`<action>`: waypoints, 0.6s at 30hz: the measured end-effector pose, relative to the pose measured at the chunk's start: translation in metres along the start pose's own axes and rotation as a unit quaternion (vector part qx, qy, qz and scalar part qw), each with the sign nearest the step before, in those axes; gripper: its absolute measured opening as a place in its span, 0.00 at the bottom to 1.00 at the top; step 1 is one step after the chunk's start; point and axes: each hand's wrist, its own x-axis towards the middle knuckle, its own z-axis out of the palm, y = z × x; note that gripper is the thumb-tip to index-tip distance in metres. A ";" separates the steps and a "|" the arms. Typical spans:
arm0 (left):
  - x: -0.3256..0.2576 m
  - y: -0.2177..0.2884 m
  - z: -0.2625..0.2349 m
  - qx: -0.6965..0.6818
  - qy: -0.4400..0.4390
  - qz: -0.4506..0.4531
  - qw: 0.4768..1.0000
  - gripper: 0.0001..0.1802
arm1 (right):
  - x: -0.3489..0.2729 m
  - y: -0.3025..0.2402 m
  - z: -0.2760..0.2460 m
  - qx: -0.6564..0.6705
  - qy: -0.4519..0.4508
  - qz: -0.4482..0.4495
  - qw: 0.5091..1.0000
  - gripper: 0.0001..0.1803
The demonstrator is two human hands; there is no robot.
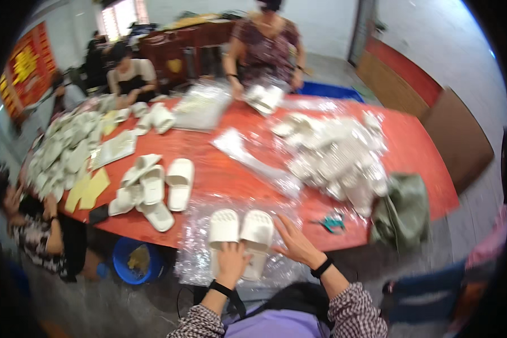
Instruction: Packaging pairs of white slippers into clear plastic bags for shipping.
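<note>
A pair of cream slide slippers lies side by side, toes pointing away from me, on a stack of clear plastic bags (194, 250) at the near table edge. My left hand (232, 263) rests on the left slipper (224, 219), its fingers stretched toward the strap and the thumb out toward the other shoe. Just beside the right slipper (257, 225), my right hand (296, 242) is open with the fingers apart, the tips close to its outer edge. Whether they touch it I cannot tell. Neither hand grips anything.
Loose slippers (153, 186) lie to the left, with yellow sheets (89, 188) beyond. Bagged slippers (338, 152) are heaped at right, near teal-handled snips (330, 222) and a grey-green cloth (401, 211). A blue bucket (130, 265) stands below. Several people work around the red table (208, 163).
</note>
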 end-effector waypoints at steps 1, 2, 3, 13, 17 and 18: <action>-0.002 0.004 -0.003 -0.004 0.005 -0.010 1.000 0.28 | -0.010 0.016 0.016 -0.008 -0.044 0.007 0.999 0.48; -0.006 0.006 -0.009 -0.009 0.005 -0.016 1.000 0.26 | -0.016 0.026 0.029 -0.017 -0.089 0.020 0.996 0.55; -0.006 0.006 -0.011 -0.005 0.012 -0.039 0.999 0.26 | -0.019 0.033 0.035 -0.013 -0.098 -0.002 0.995 0.55; 0.049 -0.094 -0.048 0.074 0.052 -0.025 0.996 0.25 | -0.019 0.046 0.046 -0.112 -0.131 -0.018 0.985 0.63; 0.092 -0.198 -0.113 0.134 0.146 -0.003 0.980 0.19 | -0.022 0.047 0.051 -0.104 -0.114 -0.026 0.988 0.61; 0.095 -0.224 -0.129 0.095 0.114 -0.042 0.988 0.16 | -0.023 0.043 0.054 -0.112 -0.103 -0.009 0.988 0.61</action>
